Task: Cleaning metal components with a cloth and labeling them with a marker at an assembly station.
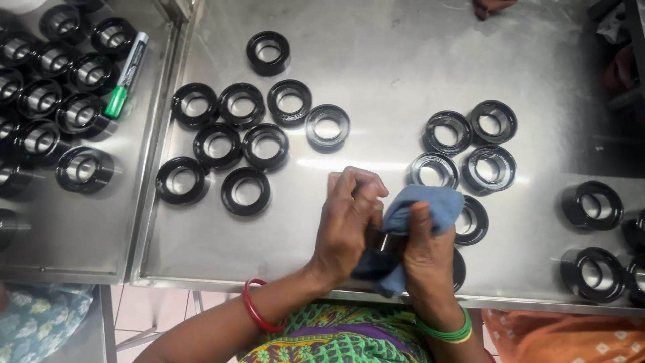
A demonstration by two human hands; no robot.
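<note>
My left hand (349,222) grips a black ring-shaped part (380,240), mostly hidden between both hands, near the front edge of a steel tray (376,60). My right hand (424,252) presses a blue cloth (424,207) against that ring. A red bangle sits on my left wrist, green bangles on the right. Several black rings (232,144) lie in a cluster to the left on the tray. Several more rings (470,141) lie just right of the cloth.
A second steel tray (101,228) on the left carries several black rings (67,114) and a green-capped marker (126,74). More rings (594,235) sit at the right edge. Another person's hand (490,7) shows at the top. Orange fabric (564,336) lies at bottom right.
</note>
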